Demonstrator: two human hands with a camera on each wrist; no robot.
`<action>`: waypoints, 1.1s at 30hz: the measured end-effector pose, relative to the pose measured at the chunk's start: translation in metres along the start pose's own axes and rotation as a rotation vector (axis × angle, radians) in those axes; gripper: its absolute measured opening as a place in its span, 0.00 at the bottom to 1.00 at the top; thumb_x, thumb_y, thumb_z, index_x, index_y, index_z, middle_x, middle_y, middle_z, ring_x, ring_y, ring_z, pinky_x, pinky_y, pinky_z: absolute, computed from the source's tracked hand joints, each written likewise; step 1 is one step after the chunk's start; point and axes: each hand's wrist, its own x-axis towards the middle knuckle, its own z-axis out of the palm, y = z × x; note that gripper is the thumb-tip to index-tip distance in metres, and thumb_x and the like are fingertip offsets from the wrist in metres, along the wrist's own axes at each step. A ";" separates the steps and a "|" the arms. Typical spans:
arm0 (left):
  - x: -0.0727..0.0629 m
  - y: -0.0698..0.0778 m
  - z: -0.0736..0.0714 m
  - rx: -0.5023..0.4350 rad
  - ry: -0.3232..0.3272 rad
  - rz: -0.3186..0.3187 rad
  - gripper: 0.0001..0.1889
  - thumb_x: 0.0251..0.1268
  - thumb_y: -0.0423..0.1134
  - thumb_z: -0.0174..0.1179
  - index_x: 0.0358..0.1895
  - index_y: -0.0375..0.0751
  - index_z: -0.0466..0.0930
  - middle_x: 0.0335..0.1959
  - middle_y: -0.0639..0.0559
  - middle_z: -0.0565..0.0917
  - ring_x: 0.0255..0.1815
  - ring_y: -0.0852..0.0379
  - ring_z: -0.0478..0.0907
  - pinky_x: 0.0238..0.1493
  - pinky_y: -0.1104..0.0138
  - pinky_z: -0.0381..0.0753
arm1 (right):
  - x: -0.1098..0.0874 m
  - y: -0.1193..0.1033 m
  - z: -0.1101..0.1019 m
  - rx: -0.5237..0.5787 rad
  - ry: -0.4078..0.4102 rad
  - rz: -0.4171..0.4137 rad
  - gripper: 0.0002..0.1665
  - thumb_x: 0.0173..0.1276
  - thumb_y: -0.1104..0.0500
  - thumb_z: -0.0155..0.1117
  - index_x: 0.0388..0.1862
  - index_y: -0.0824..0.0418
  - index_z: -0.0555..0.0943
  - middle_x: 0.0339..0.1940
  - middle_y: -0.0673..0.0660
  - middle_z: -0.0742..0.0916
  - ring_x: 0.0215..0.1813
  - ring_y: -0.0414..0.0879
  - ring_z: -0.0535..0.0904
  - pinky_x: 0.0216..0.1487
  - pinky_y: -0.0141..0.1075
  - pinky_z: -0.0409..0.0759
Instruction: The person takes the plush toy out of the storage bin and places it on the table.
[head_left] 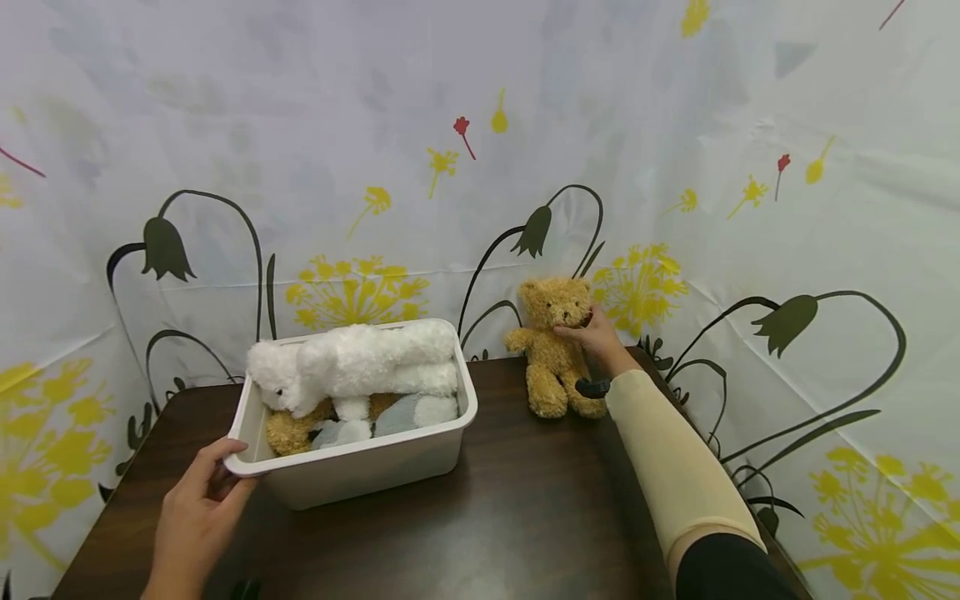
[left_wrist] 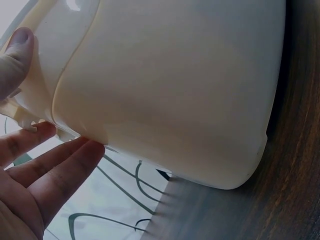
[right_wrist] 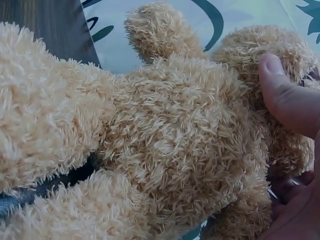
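Observation:
My right hand [head_left: 602,340] holds a golden-brown teddy bear [head_left: 550,357] upright at the back of the table, with the thumb across its muzzle. In the right wrist view, the thumb [right_wrist: 281,95] presses into the fur below the bear's face, and the other fingers are partly hidden behind it. My left hand [head_left: 195,510] grips the near left corner of a white plastic bin [head_left: 367,471], thumb and fingers at its rim. Inside the bin, a fluffy white stuffed animal [head_left: 367,358] lies on its side over grey-and-white [head_left: 401,415] and brown plush toys [head_left: 288,433].
Both the bin and the bear are on a dark wooden table [head_left: 525,500]. A pale fabric backdrop [head_left: 360,108] with printed flowers hangs behind the table and along its sides. A small dark object [head_left: 246,590] shows at the bottom edge of the head view.

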 end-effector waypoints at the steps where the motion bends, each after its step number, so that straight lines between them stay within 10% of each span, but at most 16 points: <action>1: 0.000 0.000 -0.001 0.003 -0.002 0.001 0.29 0.59 0.22 0.78 0.64 0.38 0.81 0.65 0.25 0.83 0.49 1.01 0.63 0.44 0.98 0.71 | 0.000 0.001 0.001 -0.002 0.004 0.003 0.70 0.70 0.49 0.82 0.93 0.55 0.41 0.92 0.64 0.54 0.92 0.63 0.50 0.89 0.65 0.61; 11: -0.007 -0.007 -0.005 0.008 -0.029 -0.009 0.27 0.63 0.25 0.76 0.65 0.39 0.80 0.65 0.25 0.83 0.49 1.01 0.63 0.42 0.97 0.72 | -0.011 -0.011 0.012 0.023 0.089 -0.011 0.68 0.74 0.45 0.77 0.92 0.57 0.39 0.90 0.70 0.54 0.89 0.67 0.54 0.86 0.65 0.67; 21: -0.010 -0.004 -0.002 -0.014 -0.013 -0.014 0.26 0.64 0.24 0.76 0.64 0.40 0.80 0.65 0.29 0.84 0.50 0.99 0.65 0.46 0.97 0.72 | -0.048 -0.078 0.036 -0.065 0.262 -0.351 0.54 0.71 0.39 0.78 0.81 0.62 0.62 0.81 0.67 0.67 0.84 0.67 0.62 0.83 0.65 0.67; 33: -0.006 0.006 -0.009 -0.019 -0.025 0.010 0.25 0.62 0.24 0.77 0.61 0.38 0.79 0.65 0.30 0.84 0.51 0.97 0.66 0.47 0.96 0.73 | -0.105 -0.178 0.100 -0.313 -0.138 -0.492 0.41 0.73 0.41 0.77 0.74 0.58 0.71 0.76 0.60 0.76 0.81 0.57 0.70 0.83 0.58 0.72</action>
